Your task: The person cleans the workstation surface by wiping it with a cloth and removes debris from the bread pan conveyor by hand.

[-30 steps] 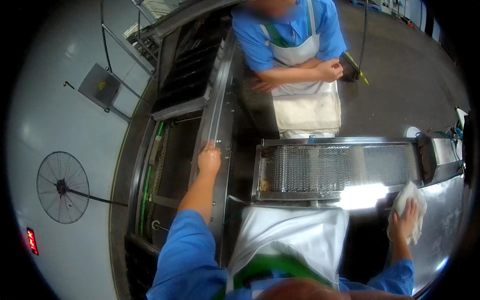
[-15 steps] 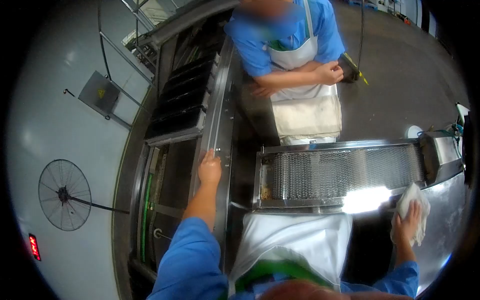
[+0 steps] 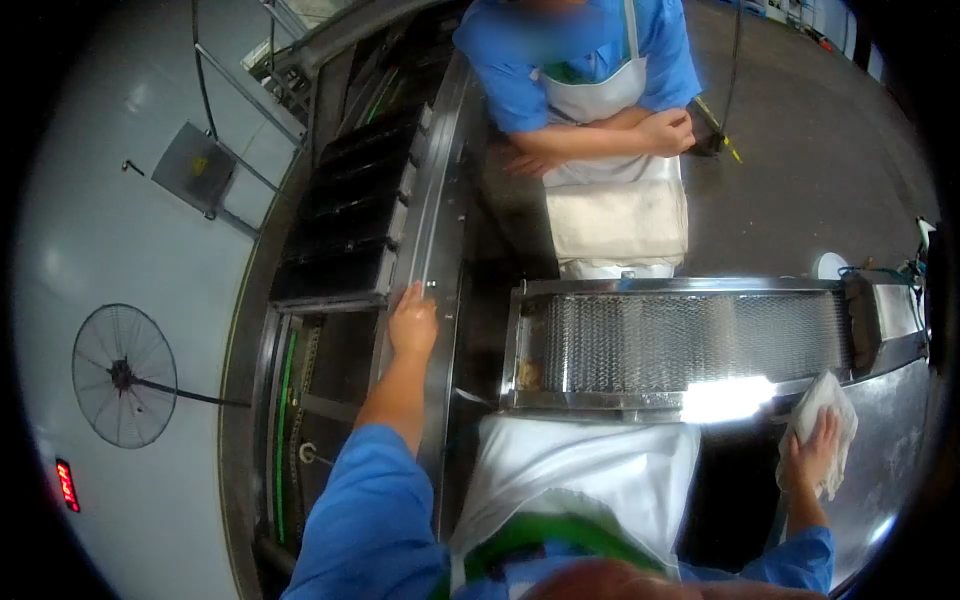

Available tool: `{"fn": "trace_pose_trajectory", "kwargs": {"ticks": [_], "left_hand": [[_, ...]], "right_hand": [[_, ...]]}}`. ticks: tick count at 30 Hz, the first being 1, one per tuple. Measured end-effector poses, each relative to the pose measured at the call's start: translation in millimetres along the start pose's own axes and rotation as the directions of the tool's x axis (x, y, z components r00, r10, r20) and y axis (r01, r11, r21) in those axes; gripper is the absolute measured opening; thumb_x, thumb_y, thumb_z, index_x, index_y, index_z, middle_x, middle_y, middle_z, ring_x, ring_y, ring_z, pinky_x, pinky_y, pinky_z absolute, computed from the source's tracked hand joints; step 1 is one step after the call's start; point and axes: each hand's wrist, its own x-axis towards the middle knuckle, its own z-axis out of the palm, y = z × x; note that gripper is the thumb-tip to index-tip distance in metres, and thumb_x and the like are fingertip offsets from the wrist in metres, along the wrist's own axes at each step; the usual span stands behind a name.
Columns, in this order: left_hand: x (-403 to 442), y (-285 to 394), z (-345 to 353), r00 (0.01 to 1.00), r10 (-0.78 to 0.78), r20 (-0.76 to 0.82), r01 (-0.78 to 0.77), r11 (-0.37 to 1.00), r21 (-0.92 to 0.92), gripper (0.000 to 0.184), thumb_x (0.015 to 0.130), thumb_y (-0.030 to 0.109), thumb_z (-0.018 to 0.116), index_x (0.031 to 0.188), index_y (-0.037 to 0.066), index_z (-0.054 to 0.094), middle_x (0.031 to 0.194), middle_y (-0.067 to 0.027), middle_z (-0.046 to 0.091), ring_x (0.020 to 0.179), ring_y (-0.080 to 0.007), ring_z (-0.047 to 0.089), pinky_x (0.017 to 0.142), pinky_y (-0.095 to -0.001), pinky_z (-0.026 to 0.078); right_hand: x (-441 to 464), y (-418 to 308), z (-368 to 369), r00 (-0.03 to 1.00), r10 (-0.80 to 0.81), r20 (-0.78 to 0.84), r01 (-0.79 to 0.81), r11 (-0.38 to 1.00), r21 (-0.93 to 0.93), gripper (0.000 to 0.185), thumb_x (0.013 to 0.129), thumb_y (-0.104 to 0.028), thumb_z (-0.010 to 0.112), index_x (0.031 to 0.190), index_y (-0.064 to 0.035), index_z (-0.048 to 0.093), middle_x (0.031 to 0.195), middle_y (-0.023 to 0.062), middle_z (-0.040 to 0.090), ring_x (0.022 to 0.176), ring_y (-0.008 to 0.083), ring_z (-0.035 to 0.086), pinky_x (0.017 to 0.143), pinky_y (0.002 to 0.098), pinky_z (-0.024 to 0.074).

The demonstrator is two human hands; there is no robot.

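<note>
Here, the right hand spreads its fingers over a cloth at the desk edge; left hand on rail, grip unclear; progress unreadable.

black trays closer to the left hand

the bank of black trays now sits farther down the conveyor frame, toward the camera wearer. its near edge, well ahead of the left hand at first, is now just beside the fingers. less of the open bay shows on the near side, and a green strip now shows beyond the far end.
</note>
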Motion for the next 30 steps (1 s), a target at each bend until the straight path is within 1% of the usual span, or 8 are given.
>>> {"fn": "trace_pose_trajectory", "kwargs": {"ticks": [5,7,10,16,22,27,28,30], "left_hand": [[-0.6,-7.3,15.3,0.999,-0.006,-0.043,0.004,1.0,-0.031,0.011,0.08,0.015,0.069,0.086,0.006,0.074,0.128,-0.0152,0.062,0.118,-0.0307,0.06,0.092,-0.0392,0.053],[2.6,3.0,0.6,0.998,-0.055,0.018,0.055,0.998,-0.021,0.012,0.079,0.015,0.07,0.085,0.006,0.074,0.129,-0.0153,0.061,0.118,-0.0311,0.06,0.093,-0.0395,0.052],[4.6,9.9,-5.5,0.995,-0.102,0.016,0.103,0.992,-0.076,0.013,0.078,0.016,0.07,0.086,0.006,0.073,0.132,-0.016,0.059,0.119,-0.032,0.059,0.095,-0.0397,0.051],[4.3,16.1,-23.1,0.995,-0.094,0.024,0.095,0.993,-0.074,0.016,0.076,0.014,0.073,0.089,0.006,0.073,0.132,-0.0159,0.058,0.118,-0.033,0.058,0.096,-0.0401,0.05],[2.0,10.2,-17.8,0.997,-0.071,0.001,0.071,0.991,-0.111,0.017,0.073,0.012,0.076,0.088,0.007,0.073,0.132,-0.0169,0.058,0.117,-0.034,0.059,0.096,-0.0411,0.05],[3.1,1.8,-8.8,0.994,-0.101,0.052,0.106,0.987,-0.123,0.015,0.075,0.013,0.074,0.088,0.006,0.073,0.132,-0.0174,0.058,0.116,-0.0341,0.059,0.095,-0.0415,0.05],[2.6,0.8,-5.1,0.991,-0.115,0.073,0.123,0.985,-0.121,0.015,0.076,0.014,0.073,0.088,0.005,0.073,0.132,-0.0171,0.058,0.115,-0.0338,0.06,0.094,-0.0416,0.051],[2.7,-4.7,5.1,0.99,-0.102,0.095,0.105,0.994,-0.025,0.015,0.078,0.016,0.072,0.09,0.008,0.074,0.129,-0.0163,0.06,0.111,-0.0327,0.062,0.093,-0.0421,0.051]], "right_hand": [[0.9,-10.8,-13.5,1.0,-0.001,0.023,0.001,1.0,0.011,0.076,0.073,-0.012,0.074,0.141,-0.0069,0.042,0.15,0.015,0.04,0.141,0.0405,0.031,0.117,0.0498,0.0248],[1.2,-11.8,-16.4,0.999,0.019,0.048,-0.02,1.0,0.002,0.077,0.073,-0.012,0.074,0.142,-0.0068,0.041,0.15,0.0151,0.04,0.141,0.0405,0.03,0.117,0.0496,0.0247],[3.6,-10.3,-11.9,1.0,0.016,0.022,-0.016,1.0,0.005,0.078,0.071,-0.012,0.074,0.142,-0.0065,0.041,0.15,0.0153,0.039,0.141,0.0406,0.03,0.117,0.0494,0.0247],[-0.2,-19.8,-26.8,0.998,0.036,0.044,-0.038,0.998,0.054,0.08,0.07,-0.009,0.075,0.141,-0.0064,0.041,0.149,0.0166,0.04,0.14,0.0408,0.03,0.116,0.0492,0.0251],[-1.0,-13.0,-16.3,1.0,-0.014,-0.02,0.015,0.999,0.048,0.079,0.07,-0.009,0.075,0.141,-0.0063,0.041,0.149,0.0167,0.04,0.141,0.0404,0.03,0.116,0.0489,0.0254],[-1.1,-21.4,-20.2,0.996,0.06,0.066,-0.06,0.998,-0.002,0.078,0.073,-0.01,0.073,0.143,-0.0068,0.038,0.151,0.0159,0.036,0.142,0.0405,0.028,0.117,0.0479,0.0249],[2.0,-28.1,-32.1,0.972,0.131,0.193,-0.133,0.991,-0.001,0.078,0.08,-0.013,0.072,0.148,-0.0098,0.035,0.157,0.0137,0.029,0.147,0.0334,0.022,0.12,0.0443,0.0198],[0.8,-31.0,-40.1,0.976,0.106,0.188,-0.106,0.994,-0.007,0.075,0.081,-0.013,0.071,0.147,-0.0086,0.036,0.156,0.0143,0.029,0.146,0.0344,0.023,0.12,0.0441,0.0204]]}}
